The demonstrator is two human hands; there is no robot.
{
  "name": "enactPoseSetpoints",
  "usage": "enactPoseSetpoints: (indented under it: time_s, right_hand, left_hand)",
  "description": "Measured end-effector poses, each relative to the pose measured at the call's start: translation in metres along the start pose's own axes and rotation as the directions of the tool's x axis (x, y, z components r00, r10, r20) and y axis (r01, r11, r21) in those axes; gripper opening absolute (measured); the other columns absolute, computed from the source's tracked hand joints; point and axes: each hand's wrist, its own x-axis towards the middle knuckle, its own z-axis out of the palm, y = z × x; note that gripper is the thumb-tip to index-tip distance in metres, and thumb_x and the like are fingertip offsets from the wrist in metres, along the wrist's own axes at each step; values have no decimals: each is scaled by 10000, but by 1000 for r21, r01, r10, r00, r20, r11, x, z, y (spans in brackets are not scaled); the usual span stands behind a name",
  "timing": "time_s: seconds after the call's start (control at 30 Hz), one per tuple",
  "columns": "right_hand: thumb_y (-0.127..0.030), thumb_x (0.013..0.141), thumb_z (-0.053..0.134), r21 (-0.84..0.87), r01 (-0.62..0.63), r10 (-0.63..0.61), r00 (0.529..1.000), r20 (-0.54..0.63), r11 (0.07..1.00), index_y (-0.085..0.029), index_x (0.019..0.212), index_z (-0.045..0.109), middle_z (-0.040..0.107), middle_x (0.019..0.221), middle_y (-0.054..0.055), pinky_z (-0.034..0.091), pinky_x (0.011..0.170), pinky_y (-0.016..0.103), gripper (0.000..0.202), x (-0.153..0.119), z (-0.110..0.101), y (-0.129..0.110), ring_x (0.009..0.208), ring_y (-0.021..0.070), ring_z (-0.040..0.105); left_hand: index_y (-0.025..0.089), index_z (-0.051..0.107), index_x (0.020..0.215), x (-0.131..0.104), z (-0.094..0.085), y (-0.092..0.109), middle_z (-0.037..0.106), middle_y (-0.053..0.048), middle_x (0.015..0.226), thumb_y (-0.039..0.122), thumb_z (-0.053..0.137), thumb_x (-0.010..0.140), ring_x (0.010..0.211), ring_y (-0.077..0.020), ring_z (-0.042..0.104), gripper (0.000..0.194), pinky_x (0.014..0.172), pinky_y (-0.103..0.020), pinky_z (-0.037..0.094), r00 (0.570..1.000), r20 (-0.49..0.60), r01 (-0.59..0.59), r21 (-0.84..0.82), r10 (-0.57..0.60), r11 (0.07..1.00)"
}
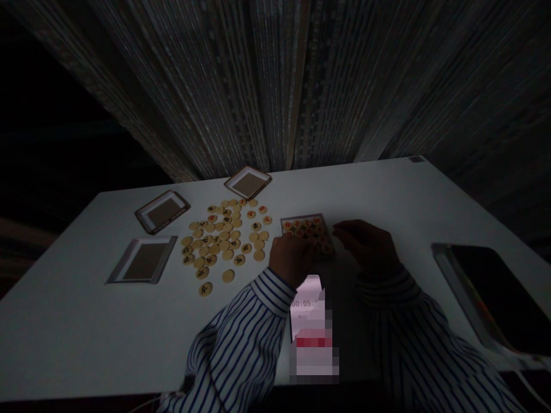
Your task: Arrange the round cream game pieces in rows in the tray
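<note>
A small square box (330,244) in the middle of the table holds rows of round pieces with red characters. My left hand (291,259) reaches over its front left part, fingers bent down among the pieces; the fingertips are too dark to tell whether they grip one. At the right side of the box is my right hand (365,244), with thumb and fingers curled together near the edge; anything between them is too dark to make out. Left of the box, many round pale pieces (228,276) lie scattered, some showing black or red characters, others blank.
Three open box parts lie on the white table (77,321): one at the back (248,182), one at the left (162,211), one nearer (142,260). A lit phone (306,312) lies before my hands. A dark tablet-like device (501,298) is at right. A striped curtain (275,86) hangs behind.
</note>
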Motion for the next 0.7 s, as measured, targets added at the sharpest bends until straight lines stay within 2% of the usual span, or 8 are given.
enactPoseSetpoints:
  time_s: [0.37, 0.7]
  right_hand:
    - [-409, 728, 585, 25, 1, -1, 1000, -3, 1000, -176, 750, 663, 655, 601, 15, 452, 433, 216, 247, -1, 1, 7, 490, 104, 563]
    - [-373, 747, 568, -21, 9, -8, 1000, 21, 1000, -178, 763, 659, 657, 612, 13, 467, 463, 225, 216, -1, -1, 2, 497, 101, 564]
  left_hand:
    - [212, 700, 813, -1, 4, -3, 682, -71, 756, 294, 466, 834, 768, -217, 576, 248, 691, -364, 421, 1000, -9, -5, -17, 4, 1000]
    - [211, 699, 838, -1, 2, -3, 681, -78, 775, 289, 450, 848, 780, -237, 579, 261, 671, -374, 417, 1000, 13, -14, 42, 13, 999]
